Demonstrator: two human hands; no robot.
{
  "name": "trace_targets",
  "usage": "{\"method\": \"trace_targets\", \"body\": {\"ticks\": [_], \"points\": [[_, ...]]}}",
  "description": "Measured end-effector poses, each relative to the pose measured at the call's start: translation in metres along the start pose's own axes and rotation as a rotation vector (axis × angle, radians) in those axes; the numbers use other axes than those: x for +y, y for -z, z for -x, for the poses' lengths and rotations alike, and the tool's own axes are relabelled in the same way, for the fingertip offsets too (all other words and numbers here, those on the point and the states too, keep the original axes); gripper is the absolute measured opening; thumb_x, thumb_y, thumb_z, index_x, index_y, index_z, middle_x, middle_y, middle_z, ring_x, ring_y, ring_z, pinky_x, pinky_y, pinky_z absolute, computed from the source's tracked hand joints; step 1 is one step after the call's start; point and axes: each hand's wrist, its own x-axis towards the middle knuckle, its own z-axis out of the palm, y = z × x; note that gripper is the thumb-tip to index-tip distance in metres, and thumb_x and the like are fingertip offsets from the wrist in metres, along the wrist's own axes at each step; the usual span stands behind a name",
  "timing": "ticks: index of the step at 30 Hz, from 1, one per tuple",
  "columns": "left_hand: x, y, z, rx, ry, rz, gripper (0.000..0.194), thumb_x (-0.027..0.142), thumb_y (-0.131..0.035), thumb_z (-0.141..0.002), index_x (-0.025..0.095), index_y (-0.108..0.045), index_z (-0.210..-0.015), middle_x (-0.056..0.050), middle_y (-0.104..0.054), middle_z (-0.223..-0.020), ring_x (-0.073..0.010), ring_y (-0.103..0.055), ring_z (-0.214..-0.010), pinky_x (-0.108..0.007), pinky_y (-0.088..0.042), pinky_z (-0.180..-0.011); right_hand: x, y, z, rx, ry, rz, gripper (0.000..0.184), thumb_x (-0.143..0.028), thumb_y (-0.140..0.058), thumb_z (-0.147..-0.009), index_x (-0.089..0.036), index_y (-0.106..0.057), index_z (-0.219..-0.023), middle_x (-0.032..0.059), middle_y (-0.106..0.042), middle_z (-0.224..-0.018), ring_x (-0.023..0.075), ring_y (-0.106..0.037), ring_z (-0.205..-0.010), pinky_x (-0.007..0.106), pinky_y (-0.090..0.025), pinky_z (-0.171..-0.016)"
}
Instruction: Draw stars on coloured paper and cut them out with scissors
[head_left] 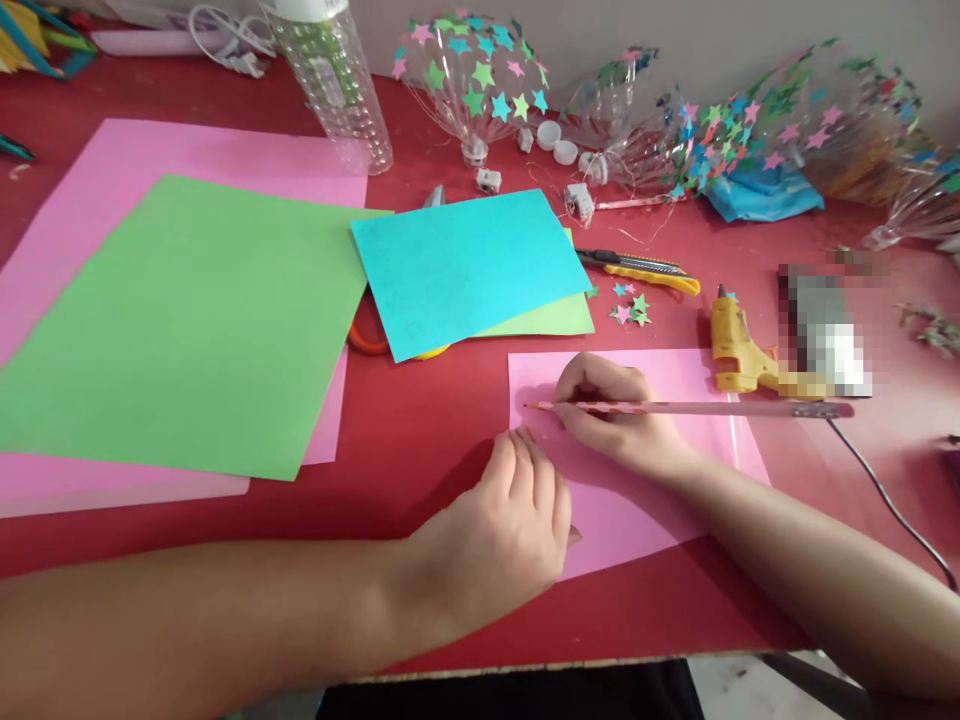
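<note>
A small pink paper sheet [679, 375] lies on the red table [420, 440] in front of me. My right hand [611, 420] is closed round a long pink pencil [720, 408], whose tip points left near the sheet's left edge. My left hand [510, 525] rests on the sheet's lower left corner with its fingers curled and pressed down on the paper. Nothing else is in that hand as far as I can see.
Large green [180, 320] and pink [112, 160] sheets lie at left, a turquoise sheet [465, 265] over orange-handled scissors [367, 335] in the middle. A yellow glue gun [739, 350], utility knife [645, 268], cut paper stars [630, 308], a plastic bottle [334, 80] and star-covered bottle halves [472, 75] stand behind.
</note>
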Motion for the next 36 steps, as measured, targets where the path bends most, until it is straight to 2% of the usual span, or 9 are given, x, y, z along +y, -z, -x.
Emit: {"method": "trace_targets", "body": {"ticks": [11, 18, 24, 36], "points": [[-0.0014, -0.0007, -0.0011, -0.014, -0.010, -0.015, 0.049, 0.037, -0.046, -0.100, -0.005, -0.071, -0.100, -0.026, -0.075, -0.095, -0.0330, -0.074, -0.087, -0.041, -0.056, -0.082, 0.0051, -0.0035, 0.0002, -0.009, -0.019, 0.007, 0.015, -0.007, -0.058, -0.075, -0.020, -0.051, -0.070, -0.0056, -0.051, -0.061, 0.0070, -0.040, -0.052, 0.023, -0.030, -0.048], [-0.0015, 0.0011, -0.0014, -0.015, -0.010, -0.014, 0.049, 0.038, -0.047, -0.100, -0.005, -0.070, -0.099, -0.026, -0.074, -0.094, -0.0327, -0.074, -0.085, -0.041, -0.055, -0.081, 0.0041, -0.0057, -0.0007, 0.053, -0.039, 0.015, 0.019, -0.009, -0.057, -0.077, -0.021, -0.045, -0.069, -0.0063, -0.047, -0.058, 0.0077, -0.037, -0.052, 0.024, -0.028, -0.048], [-0.0008, 0.0002, -0.0002, -0.015, -0.013, -0.012, 0.051, 0.040, -0.046, -0.100, -0.006, -0.070, -0.099, -0.027, -0.074, -0.095, -0.0330, -0.073, -0.086, -0.041, -0.053, -0.082, 0.0039, -0.0061, -0.0016, 0.085, 0.004, 0.019, 0.020, -0.009, -0.057, -0.079, -0.021, -0.045, -0.070, -0.0055, -0.048, -0.061, 0.0082, -0.040, -0.054, 0.024, -0.030, -0.050], [-0.0007, -0.0006, 0.0001, -0.021, -0.014, -0.025, 0.051, 0.040, -0.046, -0.100, -0.005, -0.071, -0.099, -0.026, -0.074, -0.094, -0.0329, -0.073, -0.087, -0.041, -0.054, -0.083, 0.0040, -0.0068, -0.0019, 0.116, -0.048, -0.012, 0.021, -0.011, -0.057, -0.081, -0.022, -0.042, -0.069, -0.0059, -0.046, -0.060, 0.0083, -0.039, -0.053, 0.025, -0.031, -0.050]]}}
